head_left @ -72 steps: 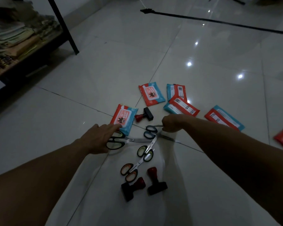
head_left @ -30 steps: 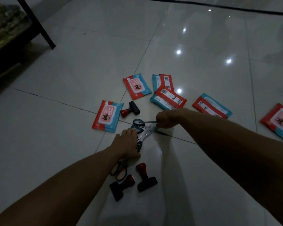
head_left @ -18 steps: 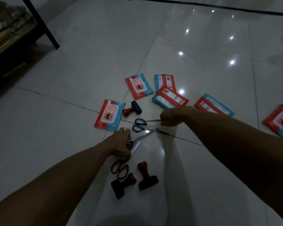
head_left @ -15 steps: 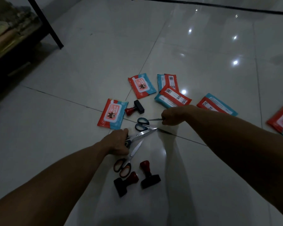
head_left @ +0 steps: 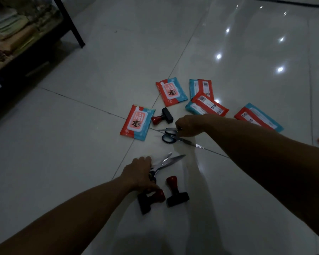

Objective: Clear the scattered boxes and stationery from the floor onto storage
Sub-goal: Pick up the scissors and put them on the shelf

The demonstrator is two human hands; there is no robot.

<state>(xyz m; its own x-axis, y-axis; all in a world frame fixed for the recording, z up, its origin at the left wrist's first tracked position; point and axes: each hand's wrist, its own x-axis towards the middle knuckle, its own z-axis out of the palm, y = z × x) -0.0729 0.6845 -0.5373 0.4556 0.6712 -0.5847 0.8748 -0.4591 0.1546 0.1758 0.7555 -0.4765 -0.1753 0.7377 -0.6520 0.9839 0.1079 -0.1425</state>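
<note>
While gathered: scissors (head_left: 166,162) gripped by left hand (head_left: 138,174), apparently at handles; second pair (head_left: 170,136) pinched by right hand (head_left: 187,126). Stiff, light, sharp; handles preferred.

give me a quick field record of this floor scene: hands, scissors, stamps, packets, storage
left hand: grips scissors, blades pointing away and to the right
right hand: holds blue-handled scissors at the handles
stamps: three with red handles; one beside a packet, two near the left hand
wipe packets: red and blue, five fully in view on the floor, nearest left of the far stamp
floor: glossy pale tiles, dim light
storage: shelf at upper left, stacked with goods
progress: nothing visibly moved to the shelf yet
</note>
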